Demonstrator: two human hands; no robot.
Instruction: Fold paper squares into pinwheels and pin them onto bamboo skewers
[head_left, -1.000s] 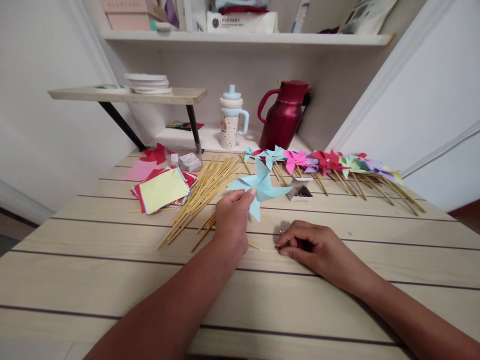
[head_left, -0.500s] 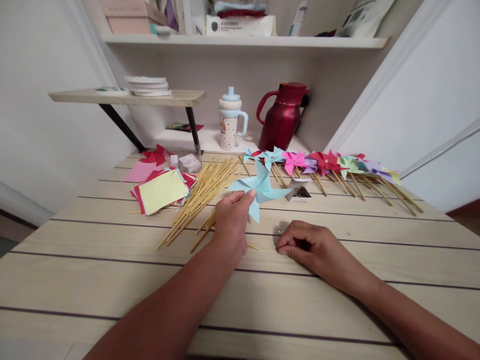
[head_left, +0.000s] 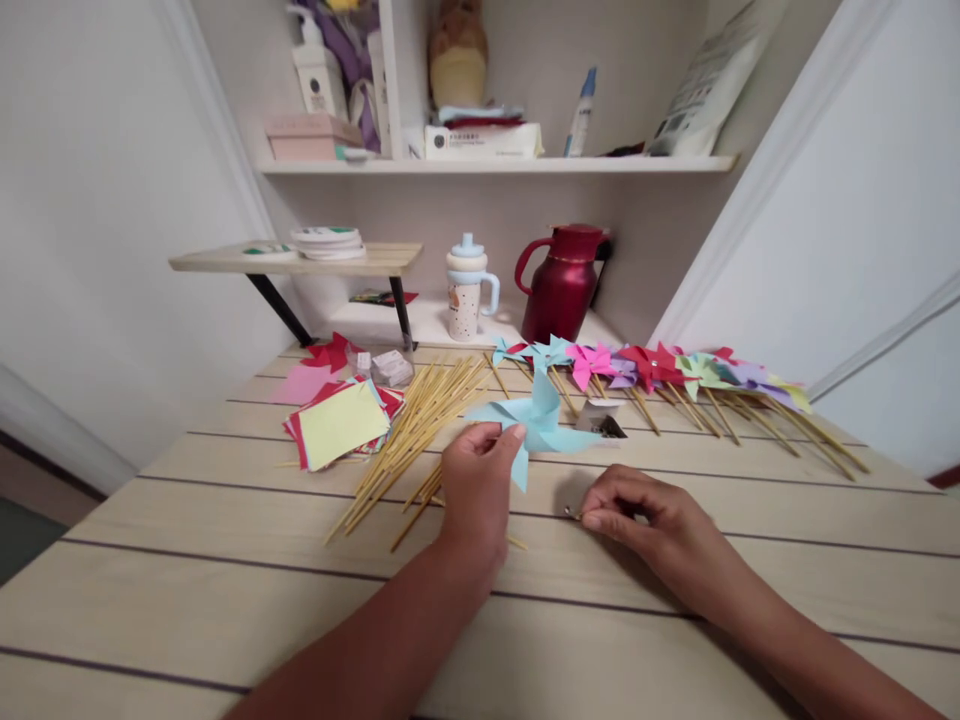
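My left hand (head_left: pixel 476 490) pinches a light blue paper pinwheel (head_left: pixel 536 422) by one of its blades, held just above the wooden table (head_left: pixel 225 590). My right hand (head_left: pixel 645 515) rests on the table to the right, its fingertips pinched on a small metal pin (head_left: pixel 571 513). A thin bamboo stick (head_left: pixel 516 543) lies on the table between the two hands. Behind the pinwheel stands a small open box of pins (head_left: pixel 604 418).
A heap of bamboo sticks (head_left: pixel 409 425) and a stack of coloured paper squares (head_left: pixel 341 425) lie to the left. A row of finished pinwheels on sticks (head_left: pixel 675 375) runs along the back right. A dark red jug (head_left: pixel 561 283) and a lidded cup (head_left: pixel 469 290) stand by the wall.
The camera has tilted up, so more of the shelf shows. My right fingertips have closed on the small pin and shifted slightly right. My left hand keeps its hold on the pinwheel.
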